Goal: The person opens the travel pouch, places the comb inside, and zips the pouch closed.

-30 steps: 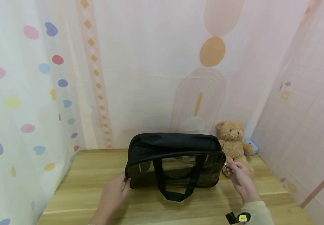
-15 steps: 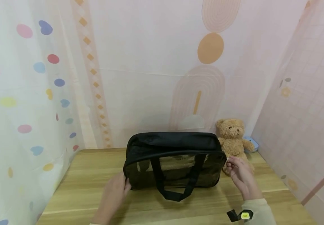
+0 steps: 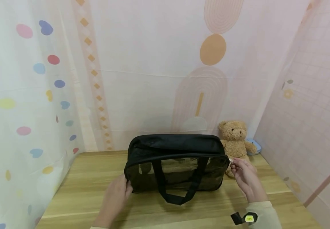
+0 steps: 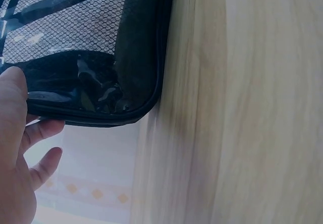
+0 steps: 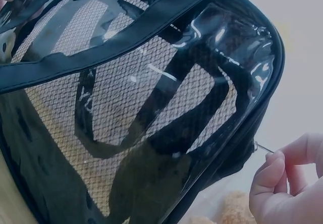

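Note:
A black bag (image 3: 179, 175) with a clear front panel and a mesh back stands upright on the table. Its front handle (image 3: 175, 199) hangs down over the panel. At the bag's left edge, my left hand (image 3: 114, 197) grips the side; in the left wrist view the thumb (image 4: 12, 82) lies on the front and the other fingers reach behind the edge. On the right side, my right hand (image 3: 246, 178) pinches a thin metal zipper pull (image 5: 263, 148) between thumb and forefinger. The pull's slider sits near the bag's upper right corner.
A brown teddy bear (image 3: 233, 138) sits just behind and right of the bag, close to my right hand. Behind the bear is a light blue object (image 3: 254, 147), partly hidden. Patterned curtains (image 3: 142, 95) surround the wooden table (image 3: 96, 165) at the back and sides.
My left hand has closed more fully on the bag's left edge. The right hand keeps its pinch on the zipper pull and has shifted slightly upward. The view has turned a little.

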Tool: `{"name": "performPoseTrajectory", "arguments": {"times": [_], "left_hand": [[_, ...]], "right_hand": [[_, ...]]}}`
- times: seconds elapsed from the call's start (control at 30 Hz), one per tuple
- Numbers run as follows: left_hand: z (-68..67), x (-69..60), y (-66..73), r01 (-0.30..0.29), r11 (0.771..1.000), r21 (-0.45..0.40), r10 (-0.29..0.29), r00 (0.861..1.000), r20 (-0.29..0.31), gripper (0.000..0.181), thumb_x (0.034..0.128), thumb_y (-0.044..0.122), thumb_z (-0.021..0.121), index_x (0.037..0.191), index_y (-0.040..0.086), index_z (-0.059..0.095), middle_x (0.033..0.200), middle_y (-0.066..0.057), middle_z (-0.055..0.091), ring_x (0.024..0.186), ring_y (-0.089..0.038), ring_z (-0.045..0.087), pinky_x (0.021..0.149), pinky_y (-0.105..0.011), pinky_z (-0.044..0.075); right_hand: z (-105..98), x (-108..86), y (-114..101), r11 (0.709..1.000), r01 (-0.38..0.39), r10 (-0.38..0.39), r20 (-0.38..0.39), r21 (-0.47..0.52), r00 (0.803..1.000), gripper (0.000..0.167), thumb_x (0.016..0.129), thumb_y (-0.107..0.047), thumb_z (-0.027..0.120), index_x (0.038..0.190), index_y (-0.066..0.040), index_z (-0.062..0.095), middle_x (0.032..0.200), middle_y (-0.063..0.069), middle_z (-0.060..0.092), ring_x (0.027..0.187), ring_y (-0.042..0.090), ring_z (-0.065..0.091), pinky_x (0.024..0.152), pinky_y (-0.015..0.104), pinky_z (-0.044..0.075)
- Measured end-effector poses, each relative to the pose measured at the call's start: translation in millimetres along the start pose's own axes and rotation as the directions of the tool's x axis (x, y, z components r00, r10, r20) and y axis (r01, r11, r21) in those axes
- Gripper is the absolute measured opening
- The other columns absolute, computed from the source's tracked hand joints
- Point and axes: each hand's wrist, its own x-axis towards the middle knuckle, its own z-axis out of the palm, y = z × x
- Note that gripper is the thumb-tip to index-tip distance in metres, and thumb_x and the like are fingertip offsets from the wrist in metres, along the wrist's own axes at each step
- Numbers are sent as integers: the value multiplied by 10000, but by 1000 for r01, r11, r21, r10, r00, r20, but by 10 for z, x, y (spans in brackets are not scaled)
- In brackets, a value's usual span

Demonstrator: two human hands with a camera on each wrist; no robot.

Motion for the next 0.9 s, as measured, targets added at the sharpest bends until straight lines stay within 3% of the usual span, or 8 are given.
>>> {"name": "performPoseTrajectory", "arguments": {"times": [0.23,0.53,0.9], "left_hand": [[-3,-10,4,15,1000,-12,-15,1000,4,286,834,-8,651,783,136,409,666,87,331,581,-70,304,526,-252,307],[-6,-24,6,20,1000,-19,-20,1000,14,284,843,-18,652,800,136,417,678,89,339,589,-62,308,531,-249,310],[0,-35,11,46,999,-23,-46,999,26,286,855,-20,646,804,145,418,690,86,340,607,-64,309,537,-246,308]], "right_hand": [[51,-52,-47,999,44,-44,26,-21,999,159,1032,-5,484,959,-90,598,921,9,558,766,79,549,694,176,458],[113,-85,-62,995,99,-98,55,-12,994,146,993,3,585,894,-89,639,873,14,593,735,85,578,683,177,475],[186,-103,-105,992,125,-123,58,-35,991,313,1017,46,445,854,-116,657,793,-15,632,696,66,588,646,166,467]]}}
